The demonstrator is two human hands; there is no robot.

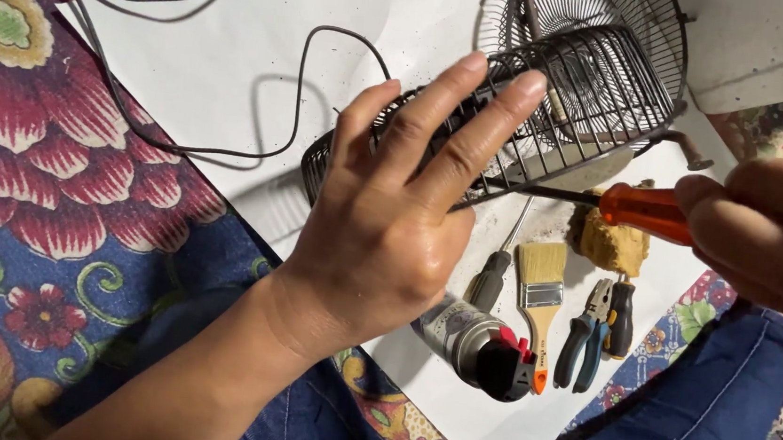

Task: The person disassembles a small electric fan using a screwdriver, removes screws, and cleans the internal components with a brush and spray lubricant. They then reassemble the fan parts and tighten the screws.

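Your left hand (382, 219) lies spread flat on the wire fan guard (554, 83), steadying it. Your right hand (767, 239) grips the orange-handled screwdriver (643, 209), its shaft reaching into the guard; judging by this, the guard is not yet freed.

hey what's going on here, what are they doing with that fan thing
A person sits on a flowered mat over a white sheet. The left hand lies flat on a dark wire fan guard, and the right hand holds an orange-handled screwdriver pointed at it. A brush, pliers, a spray can and another screwdriver lie alongside.
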